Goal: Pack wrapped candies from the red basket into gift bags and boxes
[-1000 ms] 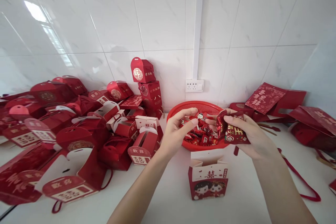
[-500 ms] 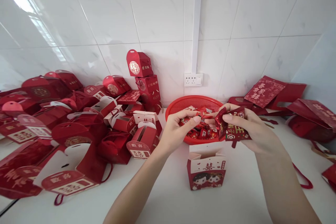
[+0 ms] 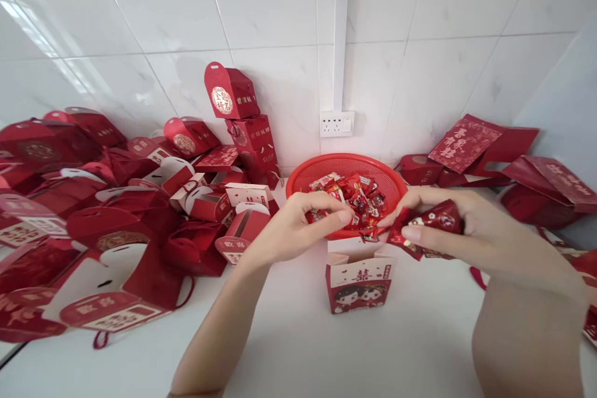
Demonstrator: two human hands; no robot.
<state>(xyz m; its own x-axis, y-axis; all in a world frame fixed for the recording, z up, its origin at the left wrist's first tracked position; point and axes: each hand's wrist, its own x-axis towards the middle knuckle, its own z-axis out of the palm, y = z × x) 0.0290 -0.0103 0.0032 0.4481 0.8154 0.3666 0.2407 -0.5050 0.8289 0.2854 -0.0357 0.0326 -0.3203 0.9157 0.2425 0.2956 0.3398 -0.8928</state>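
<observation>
My right hand [image 3: 443, 224] is closed around red wrapped packets [image 3: 433, 230] with gold and white print, just right of the basket's front. My left hand [image 3: 308, 221] hovers over the basket's front left edge, thumb and fingers curled toward each other; whether anything is between them cannot be made out. The round red plastic basket [image 3: 303, 173] holds many small red-wrapped sweets [image 3: 359, 196]. In front of it stands a small upright box [image 3: 359, 286] with two cartoon faces and a white top edge, its top open.
Many red gift boxes [image 3: 124, 289] crowd the left of the white table [image 3: 298, 348]. A stack of red boxes [image 3: 254, 137] rises by the tiled wall. More red packages [image 3: 469, 143] lie at the right. A socket [image 3: 336, 124] is on the wall.
The view has shifted a little. My right hand has turned and moved slightly right with the packets, which are now tilted. My left hand has moved a bit left, away from the right hand.
</observation>
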